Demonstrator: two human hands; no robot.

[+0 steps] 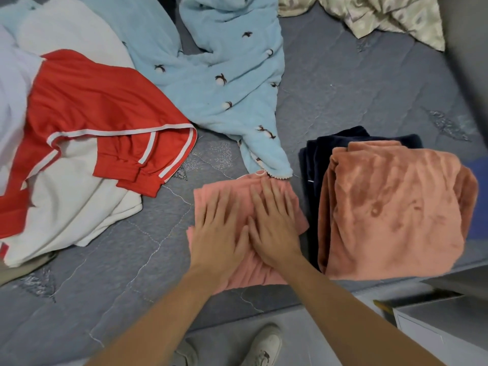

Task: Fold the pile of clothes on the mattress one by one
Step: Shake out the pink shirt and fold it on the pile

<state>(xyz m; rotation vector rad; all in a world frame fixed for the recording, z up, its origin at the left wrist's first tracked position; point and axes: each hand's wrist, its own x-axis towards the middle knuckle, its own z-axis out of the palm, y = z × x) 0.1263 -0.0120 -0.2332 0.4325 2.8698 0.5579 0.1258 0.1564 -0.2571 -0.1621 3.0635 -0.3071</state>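
Toward the left edge of the mattress [343, 83] lies the unfolded heap: a red and white jacket [100, 107] spread over pale white cloth [71, 30], with a light blue fleece garment [224, 75] trailing from the far edge down toward the middle, its tip ending just beyond the piece now being worked. That piece, a small pink garment [208, 199], sits at the near edge, close to the person, already folded into a compact block whose long axis runs away from the body. The left hand [219, 231] lies flat on its left half, fingers straight and spread, gripping nothing; the right hand [274, 220] lies flat beside it on the right half, fingers likewise straight, thumbs nearly touching. Both appear to be pressing the fold smooth, so this item looks about finished. Just to the right, near the mattress's near right corner, stands a stack of finished pieces: a folded rust-coloured fleece [390, 207] on top of dark navy cloth [340, 138]. The stack lies on the right hand's side, so that hand is nearer for carrying the pink piece across. A crumpled patterned cloth [383, 14] sits at the far right corner.
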